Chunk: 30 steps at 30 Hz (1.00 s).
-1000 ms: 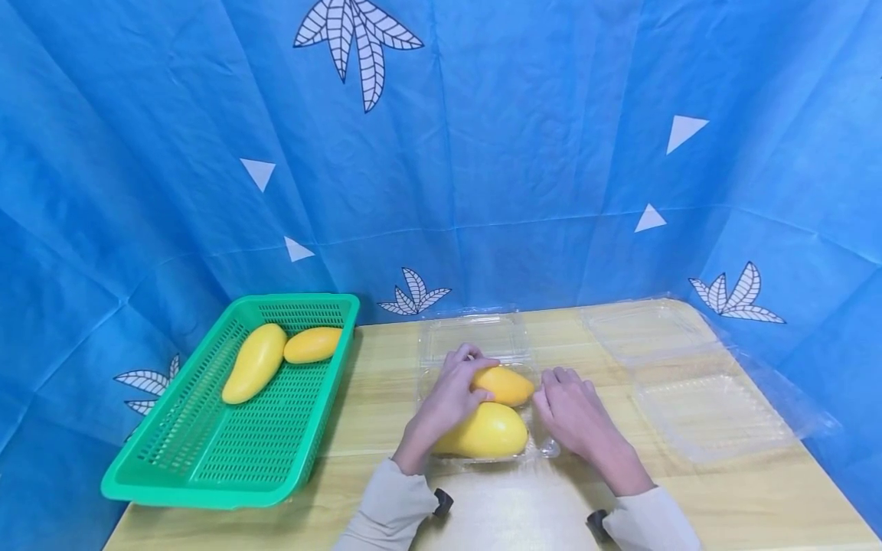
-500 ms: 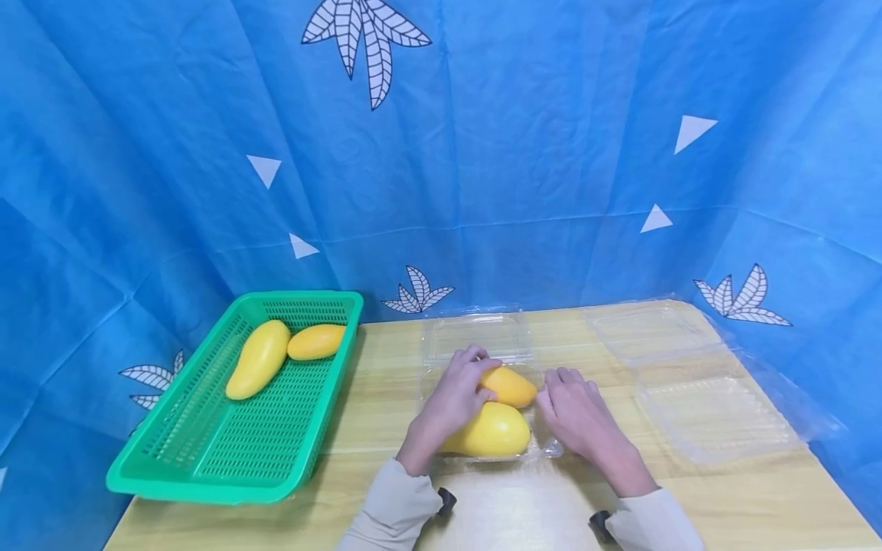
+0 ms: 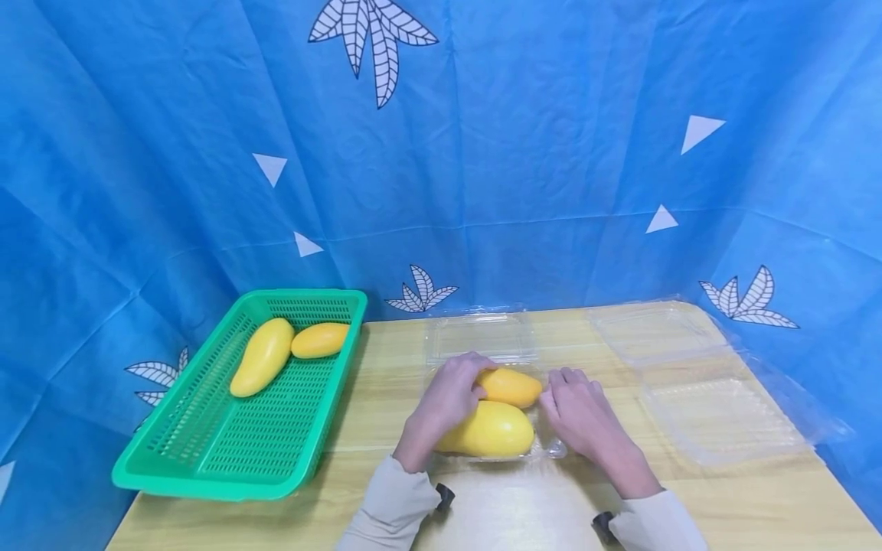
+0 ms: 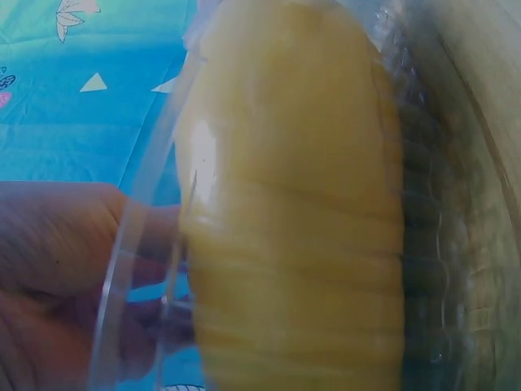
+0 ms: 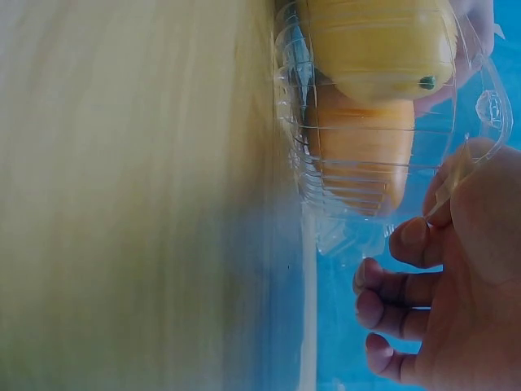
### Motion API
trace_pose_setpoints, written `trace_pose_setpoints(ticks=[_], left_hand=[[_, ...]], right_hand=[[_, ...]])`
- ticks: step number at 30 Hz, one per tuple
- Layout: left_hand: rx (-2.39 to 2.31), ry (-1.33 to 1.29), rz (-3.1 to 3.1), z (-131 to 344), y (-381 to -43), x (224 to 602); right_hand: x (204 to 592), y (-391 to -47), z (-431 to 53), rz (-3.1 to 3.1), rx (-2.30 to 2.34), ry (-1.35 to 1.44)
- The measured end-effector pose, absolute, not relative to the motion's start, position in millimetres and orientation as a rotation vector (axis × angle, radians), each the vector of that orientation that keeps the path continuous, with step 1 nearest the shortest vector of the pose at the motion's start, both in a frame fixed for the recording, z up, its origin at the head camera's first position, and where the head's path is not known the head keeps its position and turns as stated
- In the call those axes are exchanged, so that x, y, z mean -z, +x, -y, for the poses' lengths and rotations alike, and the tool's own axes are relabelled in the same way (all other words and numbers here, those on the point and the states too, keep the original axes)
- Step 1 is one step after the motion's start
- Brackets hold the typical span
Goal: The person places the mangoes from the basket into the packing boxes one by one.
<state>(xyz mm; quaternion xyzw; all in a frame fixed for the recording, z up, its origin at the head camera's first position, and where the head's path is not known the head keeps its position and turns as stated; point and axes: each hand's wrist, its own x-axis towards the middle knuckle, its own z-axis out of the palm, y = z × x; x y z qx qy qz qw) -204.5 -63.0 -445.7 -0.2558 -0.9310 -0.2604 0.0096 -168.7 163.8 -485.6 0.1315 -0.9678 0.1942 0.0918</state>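
Note:
A clear plastic clamshell box (image 3: 480,337) lies with its lid folded back on the table. Two mangoes fill its base: a smaller orange one (image 3: 513,388) behind and a larger yellow one (image 3: 492,431) in front. My left hand (image 3: 449,394) grips the left end of the orange mango between thumb and fingers. At the box's right side, my right hand (image 3: 582,413) pinches the clear rim; the right wrist view shows thumb and index finger on it, other fingers curled (image 5: 399,318). In the left wrist view the yellow mango (image 4: 293,195) hides most of the work.
A green plastic basket (image 3: 318,436) at the left holds a yellow mango (image 3: 262,357) and an orange mango (image 3: 320,340). Another open clear box (image 3: 723,421) lies at the right of the wooden table (image 3: 510,513). Blue patterned cloth (image 3: 537,153) hangs behind.
My left hand has settled slightly lower and to the left, its fingers flatter behind the orange mango. The right hand stays at the rim. The head view has shifted a little.

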Motion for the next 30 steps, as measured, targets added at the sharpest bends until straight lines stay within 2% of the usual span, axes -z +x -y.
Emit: trace_pose_setpoints(ticks=[12,19,30], left_hand=[[0.788,-0.771,2.903,60.3,-203.5,445.9],[0.856,-0.858,2.938,67.5,-204.7,441.8],[1.254,-0.767,2.892,97.5,-213.8,424.5]], right_hand=[[486.2,-168.9,-165.6,2.865,-0.574,0.388],[486.6,-167.5,-165.5,2.870,-0.570,0.385],[485.8,-168.0,-165.1,2.860,-0.576,0.407]])
